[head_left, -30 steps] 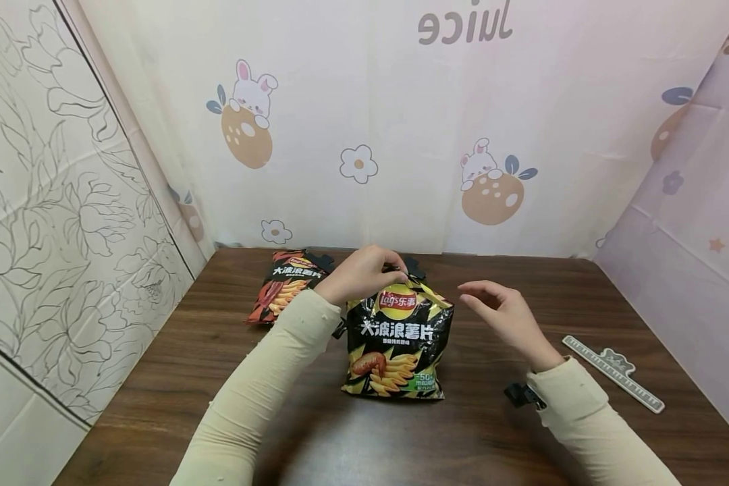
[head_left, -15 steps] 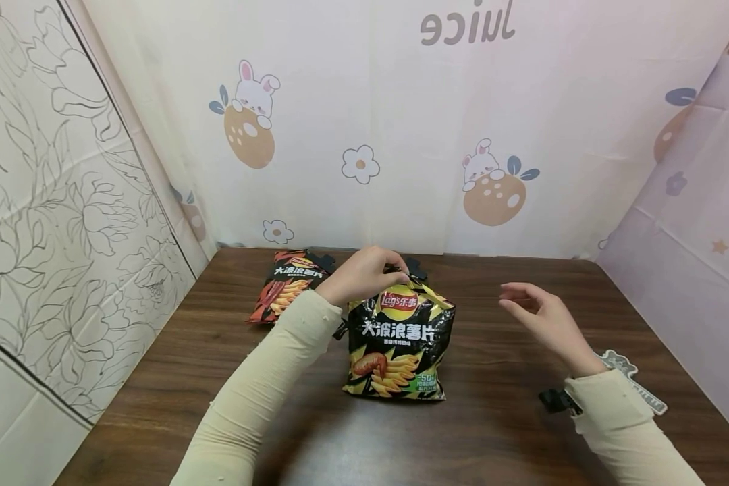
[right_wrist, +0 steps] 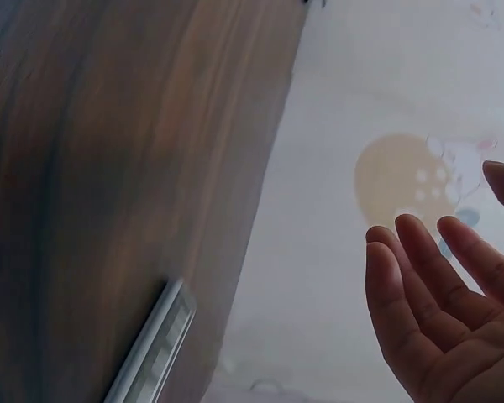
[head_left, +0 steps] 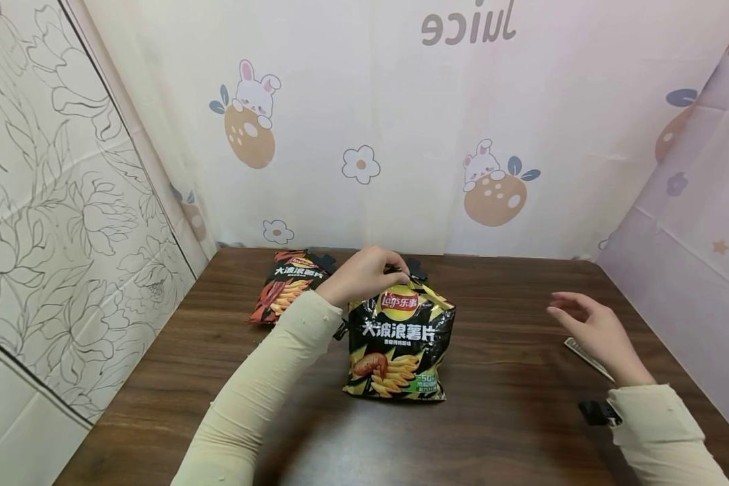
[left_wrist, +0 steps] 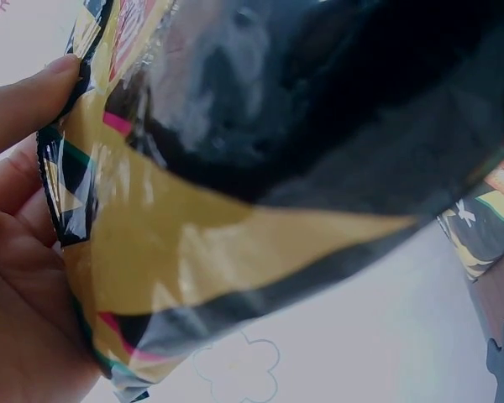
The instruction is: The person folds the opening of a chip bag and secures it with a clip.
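My left hand (head_left: pixel 367 273) pinches the gathered top of a black and yellow potato chip bag (head_left: pixel 399 347), which stands upright on the table. In the left wrist view the thumb and fingers of that hand (left_wrist: pixel 21 269) grip the folded edge of the bag (left_wrist: pixel 227 252). Off to the right, my right hand (head_left: pixel 601 337) hovers with relaxed fingers and holds nothing. It is nearest to a pale bag sealing clip (head_left: pixel 586 356), partly hidden behind the hand and wrist. The right wrist view shows one end of the clip (right_wrist: pixel 155 353) on the table, apart from the fingers (right_wrist: pixel 441 285).
A red and black chip bag (head_left: pixel 288 287) lies at the back left, with a dark clip-like piece (head_left: pixel 324 262) at its top. Another dark piece (head_left: pixel 416 268) shows behind the upright bag. A printed curtain (head_left: pixel 401 202) hangs along the back of the wooden table (head_left: pixel 492 418).
My right hand has moved away from the bag to the right, over the pale clip. The left hand keeps its pinch on the bag's top, almost unmoved.
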A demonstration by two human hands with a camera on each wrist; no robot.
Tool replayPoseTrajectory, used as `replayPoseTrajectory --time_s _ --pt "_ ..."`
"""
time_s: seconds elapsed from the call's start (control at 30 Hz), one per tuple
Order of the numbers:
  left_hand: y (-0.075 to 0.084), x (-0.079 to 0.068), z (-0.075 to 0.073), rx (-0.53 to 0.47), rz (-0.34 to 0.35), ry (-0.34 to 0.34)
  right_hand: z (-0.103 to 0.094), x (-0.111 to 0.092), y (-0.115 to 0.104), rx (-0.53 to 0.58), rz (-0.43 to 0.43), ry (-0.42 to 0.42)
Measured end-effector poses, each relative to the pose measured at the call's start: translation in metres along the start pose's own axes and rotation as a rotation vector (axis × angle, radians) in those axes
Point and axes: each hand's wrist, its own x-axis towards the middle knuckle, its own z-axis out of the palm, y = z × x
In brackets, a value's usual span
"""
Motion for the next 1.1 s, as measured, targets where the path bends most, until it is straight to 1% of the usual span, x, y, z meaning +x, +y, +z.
replayPoseTrajectory --time_s 0.2,0.33,0.47,0.57,0.83,1.0,1.1 --pt "0.000 0.001 0.001 -0.004 0.015 -0.002 -0.012 -0.006 0.026 -0.069 0.048 -0.006" --pt "0.000 0.001 0.001 -0.004 0.025 -0.002 -0.021 -0.012 0.043 -0.067 0.070 -0.032" --pt "-0.001 0.002 0.001 0.001 0.015 -0.009 -0.028 -0.016 0.059 -0.058 0.074 -0.058" --pt "-0.001 0.002 0.001 0.001 0.010 -0.011 -0.033 -0.018 0.068 -0.077 0.084 -0.083" --pt "0.000 0.001 0.000 -0.001 0.003 -0.013 -0.040 -0.020 0.081 -0.176 0.126 -0.165" --pt "0.001 0.001 0.000 -0.001 0.003 -0.013 -0.042 -0.021 0.084 -0.177 0.156 -0.230" --pt "0.001 0.000 -0.001 -0.001 0.001 -0.011 -0.042 -0.022 0.087 -0.184 0.155 -0.243"
